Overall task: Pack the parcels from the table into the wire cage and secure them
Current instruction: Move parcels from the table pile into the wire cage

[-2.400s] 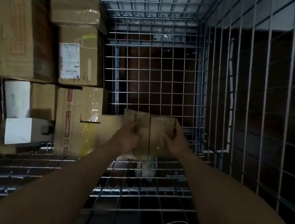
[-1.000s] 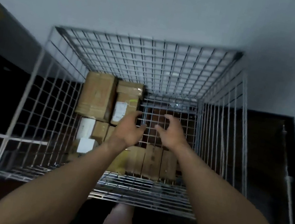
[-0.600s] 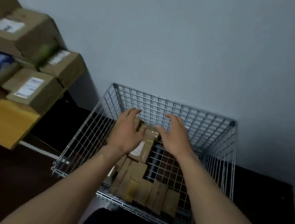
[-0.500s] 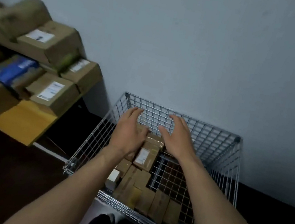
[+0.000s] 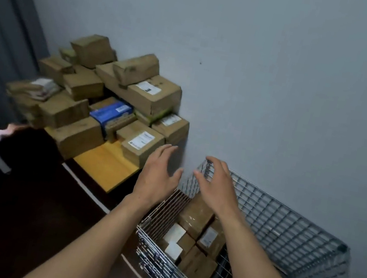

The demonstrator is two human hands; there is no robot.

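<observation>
A wire cage (image 5: 288,233) stands against the wall at the lower right, with several brown parcels (image 5: 195,217) lying on its floor. A heap of cardboard parcels (image 5: 110,101) covers the table at the left, among them a labelled box (image 5: 140,143) nearest my hands and a blue packet (image 5: 111,111). My left hand (image 5: 159,173) hovers empty with its fingers spread, between the table's corner and the cage. My right hand (image 5: 215,186) hangs above the cage's far left corner, fingers relaxed and empty.
A yellow envelope (image 5: 106,167) lies at the table's near corner. A dark curtain (image 5: 2,33) hangs at the far left. The floor (image 5: 25,209) between table and cage is dark. A grey wall (image 5: 285,83) backs both.
Both hands let go of the small box inside the cage and rose out of it. My view has swung up and left, bringing the table's parcel heap into sight.
</observation>
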